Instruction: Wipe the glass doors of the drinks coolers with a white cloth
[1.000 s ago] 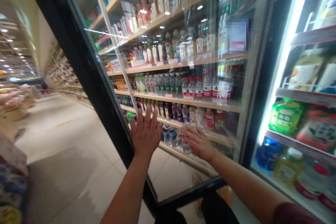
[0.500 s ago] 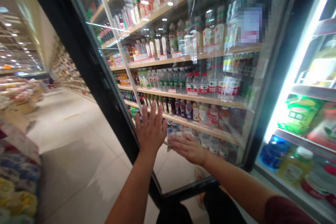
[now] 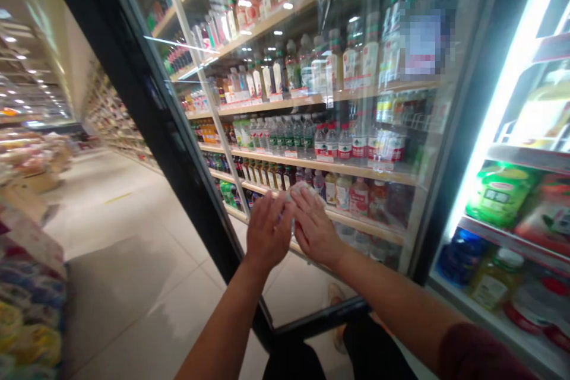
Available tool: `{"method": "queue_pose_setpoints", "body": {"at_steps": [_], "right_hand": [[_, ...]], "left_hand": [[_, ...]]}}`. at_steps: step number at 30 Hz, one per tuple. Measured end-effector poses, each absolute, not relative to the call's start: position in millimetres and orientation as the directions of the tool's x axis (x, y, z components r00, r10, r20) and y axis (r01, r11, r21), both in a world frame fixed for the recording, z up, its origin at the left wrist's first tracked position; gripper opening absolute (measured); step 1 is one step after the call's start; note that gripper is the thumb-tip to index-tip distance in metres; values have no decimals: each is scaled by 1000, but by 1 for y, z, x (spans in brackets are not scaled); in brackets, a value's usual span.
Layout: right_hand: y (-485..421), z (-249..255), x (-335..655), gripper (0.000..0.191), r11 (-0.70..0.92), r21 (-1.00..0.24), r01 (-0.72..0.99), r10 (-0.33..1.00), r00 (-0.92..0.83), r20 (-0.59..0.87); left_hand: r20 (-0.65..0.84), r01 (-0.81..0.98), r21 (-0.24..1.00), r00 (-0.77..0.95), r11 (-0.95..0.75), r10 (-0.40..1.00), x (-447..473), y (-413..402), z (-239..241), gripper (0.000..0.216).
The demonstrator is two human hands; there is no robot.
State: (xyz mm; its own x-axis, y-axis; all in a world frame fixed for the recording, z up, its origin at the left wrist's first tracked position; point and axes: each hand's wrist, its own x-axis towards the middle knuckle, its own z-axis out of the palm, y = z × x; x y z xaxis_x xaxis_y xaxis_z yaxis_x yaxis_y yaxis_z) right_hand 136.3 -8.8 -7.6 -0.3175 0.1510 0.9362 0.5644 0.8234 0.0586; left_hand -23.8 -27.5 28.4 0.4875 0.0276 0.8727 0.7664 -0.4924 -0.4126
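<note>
In the lower middle of the head view, my right hand [image 3: 317,228] presses a crumpled white cloth [image 3: 299,188] against the glass of a cooler door [image 3: 271,285]. Only the cloth's edge shows past my fingertips. My left hand [image 3: 269,231] is right beside it, fingers stretched and slightly bent, the tips close to the cloth; whether they touch it I cannot tell. The black-framed door stands swung out, and bottles on shelves show in or through its glass.
On the right, the lit cooler shelves hold a green pack [image 3: 501,193] and a bottle with a white cap [image 3: 496,279]. A tiled floor [image 3: 133,243] runs along the left, with stacked goods [image 3: 31,303] at the lower left. A shoe [image 3: 337,297] shows beyond the glass.
My left hand has moved right and down from its spread pose on the glass, closing up to my right hand. My right hand has moved up with the cloth.
</note>
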Motion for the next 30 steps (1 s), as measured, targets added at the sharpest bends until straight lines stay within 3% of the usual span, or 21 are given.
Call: {"method": "queue_pose_setpoints", "body": {"at_steps": [2,5,9,13,15,20,24,28,30], "right_hand": [[-13,-4,142,69,873,21,486,159,-326,932],[-9,8,170,66,896,-21,443,153,-263,953],[18,6,218,62,651,-61,757,189,-84,978],[46,-11,239,63,462,64,884,167,-158,973],[50,-15,239,63,432,92,897,150,-172,974],[45,-14,235,68,406,107,907,110,-165,980],[43,-16,233,67,377,103,921,105,-152,983],[43,-18,231,66,349,101,932,96,-143,985],[43,-19,231,66,350,93,932,97,-135,986]], "left_hand": [[806,641,-462,591,-613,10,-13,-31,28,55],[869,707,-318,484,-631,105,2,-30,27,58],[890,837,-254,399,-485,223,11,-26,7,55],[892,841,-264,399,-472,213,8,-27,-11,50],[918,868,-277,366,-413,155,3,-26,4,51],[994,947,-76,95,-312,46,-3,-22,75,42],[977,920,-171,204,-352,59,15,-22,58,35],[913,851,-331,398,-407,89,20,-25,10,47],[925,867,-333,376,-370,47,11,-24,13,50]]}}
